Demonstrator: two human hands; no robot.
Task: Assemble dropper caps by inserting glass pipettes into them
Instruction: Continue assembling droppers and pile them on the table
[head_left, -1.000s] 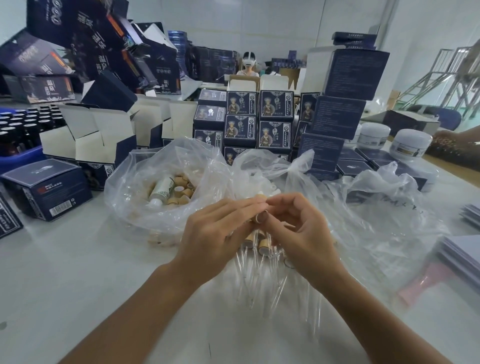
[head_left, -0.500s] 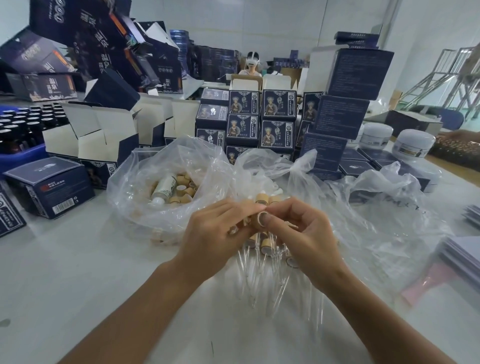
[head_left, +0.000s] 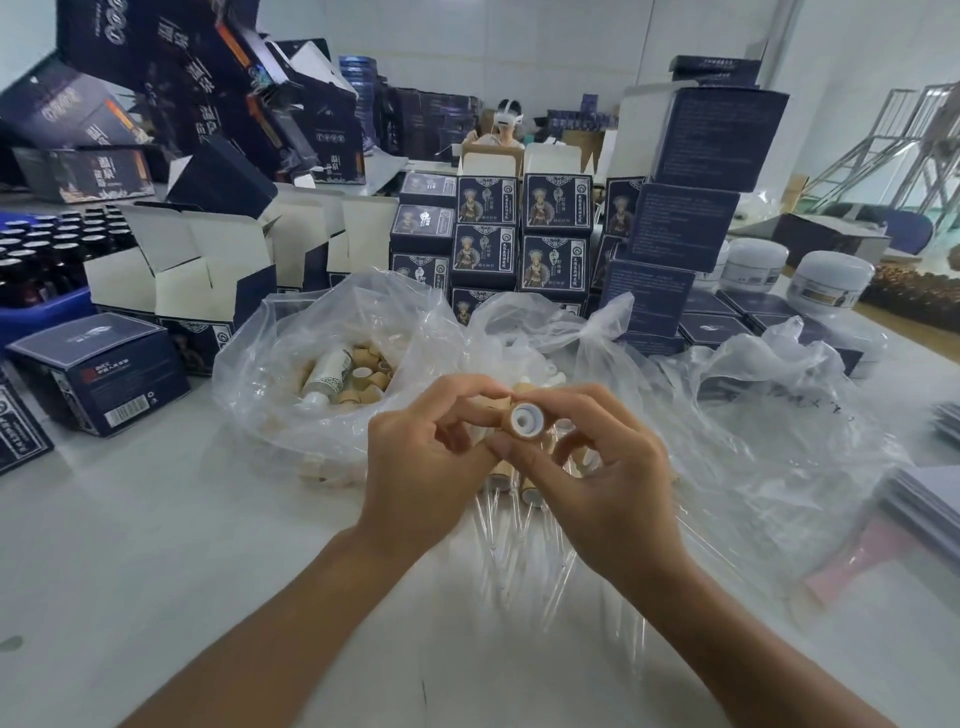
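A tan dropper cap (head_left: 525, 420) with a white inner ring is held above the table, its open end turned toward me. My left hand (head_left: 426, 462) pinches its far, white bulb end with thumb and fingertips. My right hand (head_left: 602, 467) grips the tan collar between thumb and curled fingers. Under my hands lie several assembled caps with glass pipettes (head_left: 519, 540) on clear plastic. No pipette shows in the held cap.
A clear bag (head_left: 291, 415) on the left holds several loose tan caps (head_left: 363, 379) and a white bottle (head_left: 326, 376). More crumpled plastic (head_left: 779, 415) spreads to the right. Dark printed boxes (head_left: 550, 244), white jars (head_left: 831, 283) and a crate of dark bottles (head_left: 36, 270) stand behind.
Both hands have lifted slightly and turned the cap, so its white open end now faces me instead of being hidden between the fingers.
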